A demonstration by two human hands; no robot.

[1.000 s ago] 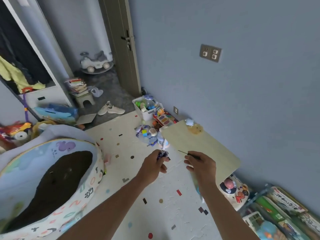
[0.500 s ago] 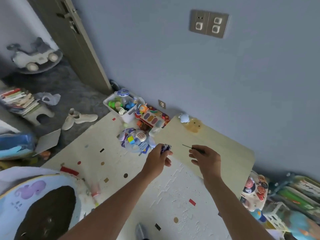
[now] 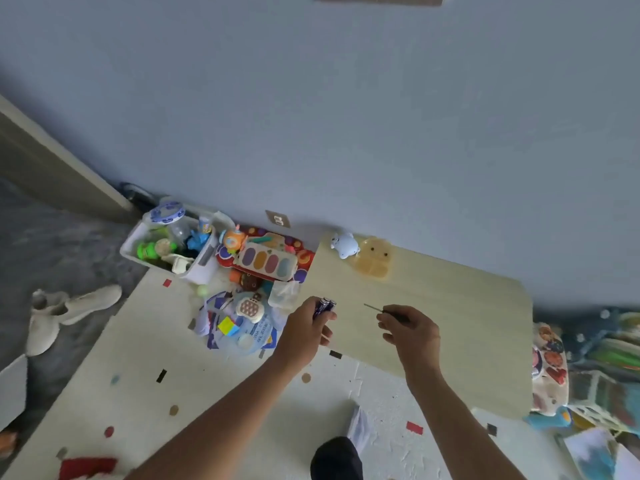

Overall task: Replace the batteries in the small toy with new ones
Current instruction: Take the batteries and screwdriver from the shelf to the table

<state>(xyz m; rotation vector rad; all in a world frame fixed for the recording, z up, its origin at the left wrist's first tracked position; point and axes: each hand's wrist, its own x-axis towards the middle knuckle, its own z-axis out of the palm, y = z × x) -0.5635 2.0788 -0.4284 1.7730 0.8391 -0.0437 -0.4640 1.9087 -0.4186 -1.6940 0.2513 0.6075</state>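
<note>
Brimming white bin (image 3: 199, 268) of toys (image 3: 162, 245), beside the wall (image 3: 346, 116).

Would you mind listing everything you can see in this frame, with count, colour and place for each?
batteries: a few, dark blue, gripped in the left hand
screwdriver: one, thin metal shaft, dark handle, pinched in the right hand
low table: one, pale wood, against the wall
small toy: one, pale blue, at the table's far corner
amber tray: one, translucent yellow, beside the small toy
toy bin: one, white, on the floor by the wall
toy piano: one, multicoloured, right of the bin
pop-button toy: one, white and purple, on the play mat
shoes: two, off-white, on the grey floor at left
play mat: one, cream with coloured flecks, underfoot
left hand: one, over the table edge
right hand: one, above the table
</note>
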